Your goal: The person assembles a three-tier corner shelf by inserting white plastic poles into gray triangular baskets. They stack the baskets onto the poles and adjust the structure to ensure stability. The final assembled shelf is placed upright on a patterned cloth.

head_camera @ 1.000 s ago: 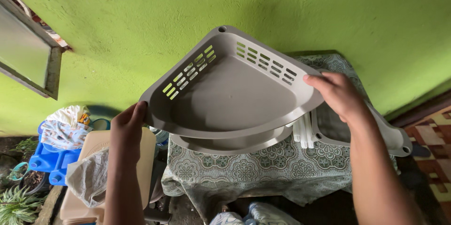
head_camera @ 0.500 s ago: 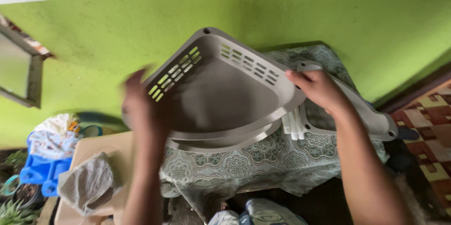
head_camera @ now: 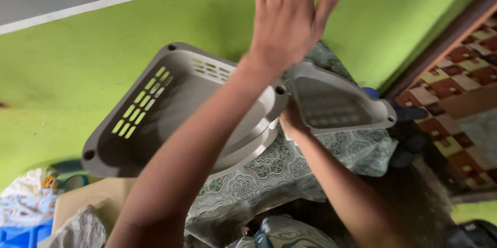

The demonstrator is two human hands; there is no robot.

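Note:
My left hand (head_camera: pixel 290 15) is raised high in front of the green wall, open with fingers spread and holding nothing; its forearm crosses the middle of the view. A grey triangular corner tray (head_camera: pixel 150 118) with slotted walls is tilted over a second, similar tray beneath it. My right hand (head_camera: pixel 292 119) grips the upper tray's right corner from below; most of the hand is hidden by the tray and my left arm.
Another grey tray (head_camera: pixel 331 103) lies to the right on a table under a patterned green cloth (head_camera: pixel 269 165). A beige plastic seat (head_camera: pixel 77 201) with a rag and a blue crate (head_camera: pixel 20 232) are at lower left. A patterned mat (head_camera: pixel 466 87) covers the floor at right.
My left hand has let go of the tray's left edge and swung up and right, opening wide. The tray now hangs from my right hand alone, tilted down to the left.

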